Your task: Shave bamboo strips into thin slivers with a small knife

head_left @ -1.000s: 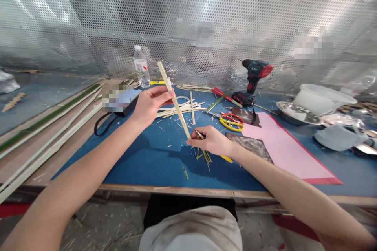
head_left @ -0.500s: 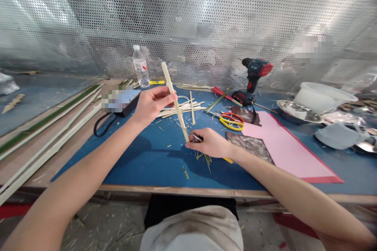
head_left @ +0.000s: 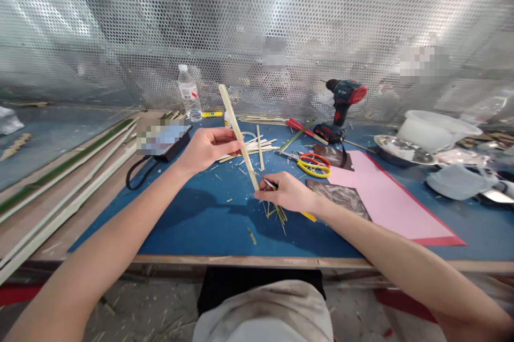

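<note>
A pale bamboo strip (head_left: 232,112) stands tilted above the blue mat, its upper end leaning left. My left hand (head_left: 206,150) pinches it around the middle between thumb and fingers. At the strip's lower end is my right hand (head_left: 283,192), closed around a small knife (head_left: 270,184) that its fingers mostly cover. The right thumb and fingertips meet the strip's bottom end. Thin bamboo slivers (head_left: 277,218) lie below the right hand. Behind the strip, several cut bamboo sticks (head_left: 259,145) are piled on the mat.
Scissors (head_left: 313,164), a cordless drill (head_left: 343,109) and pink paper (head_left: 395,197) lie to the right, with metal bowls (head_left: 405,150) beyond. A water bottle (head_left: 189,93) and a phone-like device (head_left: 166,138) stand left. Long bamboo lengths (head_left: 68,171) run along the left side.
The strip has turned slightly, showing a lengthwise line. My left hand sits a little lower; the right keeps its hold at the lower end. The view has shifted slightly.
</note>
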A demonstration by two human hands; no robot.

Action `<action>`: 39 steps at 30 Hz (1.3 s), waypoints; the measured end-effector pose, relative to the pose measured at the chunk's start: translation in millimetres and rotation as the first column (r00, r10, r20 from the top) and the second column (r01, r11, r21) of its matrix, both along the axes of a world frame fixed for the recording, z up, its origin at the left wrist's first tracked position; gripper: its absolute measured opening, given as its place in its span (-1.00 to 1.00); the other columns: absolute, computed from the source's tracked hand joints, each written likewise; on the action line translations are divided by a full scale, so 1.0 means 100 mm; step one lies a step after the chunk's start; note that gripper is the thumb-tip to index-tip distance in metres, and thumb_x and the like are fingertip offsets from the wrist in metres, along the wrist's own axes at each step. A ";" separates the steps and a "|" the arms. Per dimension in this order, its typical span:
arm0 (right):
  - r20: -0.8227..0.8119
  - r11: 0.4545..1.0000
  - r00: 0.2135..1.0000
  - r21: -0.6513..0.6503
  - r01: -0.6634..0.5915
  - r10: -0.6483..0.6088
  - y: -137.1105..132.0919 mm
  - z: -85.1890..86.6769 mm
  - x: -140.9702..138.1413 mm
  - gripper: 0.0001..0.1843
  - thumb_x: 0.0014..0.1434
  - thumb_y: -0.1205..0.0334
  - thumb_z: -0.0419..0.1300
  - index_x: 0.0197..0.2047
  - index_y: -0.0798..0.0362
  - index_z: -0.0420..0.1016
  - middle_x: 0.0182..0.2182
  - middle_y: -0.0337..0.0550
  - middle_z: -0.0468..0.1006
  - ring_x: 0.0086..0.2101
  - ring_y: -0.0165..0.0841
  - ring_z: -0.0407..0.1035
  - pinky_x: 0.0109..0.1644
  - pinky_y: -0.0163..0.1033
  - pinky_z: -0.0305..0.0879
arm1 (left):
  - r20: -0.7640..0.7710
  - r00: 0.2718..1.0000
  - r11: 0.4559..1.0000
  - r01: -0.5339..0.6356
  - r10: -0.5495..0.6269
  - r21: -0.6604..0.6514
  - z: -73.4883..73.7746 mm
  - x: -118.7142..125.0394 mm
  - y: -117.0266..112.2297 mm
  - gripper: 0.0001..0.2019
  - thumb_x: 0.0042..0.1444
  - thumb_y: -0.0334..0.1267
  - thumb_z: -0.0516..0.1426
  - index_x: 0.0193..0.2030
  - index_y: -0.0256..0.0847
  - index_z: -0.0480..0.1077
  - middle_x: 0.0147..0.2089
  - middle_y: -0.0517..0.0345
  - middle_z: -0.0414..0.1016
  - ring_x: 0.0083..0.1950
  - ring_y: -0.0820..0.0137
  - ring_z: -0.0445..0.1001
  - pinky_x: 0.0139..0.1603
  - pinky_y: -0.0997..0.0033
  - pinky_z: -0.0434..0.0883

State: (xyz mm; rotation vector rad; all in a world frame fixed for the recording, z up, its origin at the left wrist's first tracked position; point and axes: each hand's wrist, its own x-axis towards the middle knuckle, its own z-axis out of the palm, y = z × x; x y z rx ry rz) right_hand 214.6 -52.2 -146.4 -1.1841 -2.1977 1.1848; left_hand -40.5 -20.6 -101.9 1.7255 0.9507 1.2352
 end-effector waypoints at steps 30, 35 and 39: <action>-0.096 0.673 0.967 0.734 -0.092 0.237 0.33 0.40 0.20 -0.73 0.53 0.17 0.02 0.13 0.01 0.48 -0.04 -0.06 0.59 -0.08 -0.32 0.46 0.07 -0.13 0.38 | -0.024 0.983 0.983 0.179 -0.180 -0.038 -0.03 0.06 -0.02 -0.75 0.01 -0.16 0.48 -0.16 -0.14 0.72 -0.17 0.07 0.74 -0.22 0.37 0.68 -0.09 0.42 0.63; -0.085 0.652 0.941 0.742 -0.160 0.327 0.51 0.34 0.07 -0.77 0.52 0.19 0.04 0.08 0.01 0.48 -0.09 -0.08 0.57 -0.14 -0.35 0.46 -0.01 -0.15 0.43 | 0.014 0.976 0.975 0.216 -0.216 -0.043 -0.06 0.06 0.01 -0.67 0.00 -0.22 0.49 -0.09 -0.22 0.65 -0.13 0.05 0.74 -0.15 0.40 0.69 -0.06 0.47 0.61; -0.081 0.624 0.935 0.764 -0.165 0.346 0.61 0.34 0.03 -0.78 0.52 0.21 0.04 0.08 0.02 0.47 -0.10 -0.07 0.57 -0.12 -0.32 0.44 0.00 -0.11 0.43 | 0.027 0.979 0.978 0.203 -0.202 -0.047 -0.05 0.07 0.01 -0.67 -0.02 -0.24 0.50 -0.12 -0.24 0.62 -0.15 0.07 0.73 -0.17 0.44 0.68 -0.08 0.52 0.60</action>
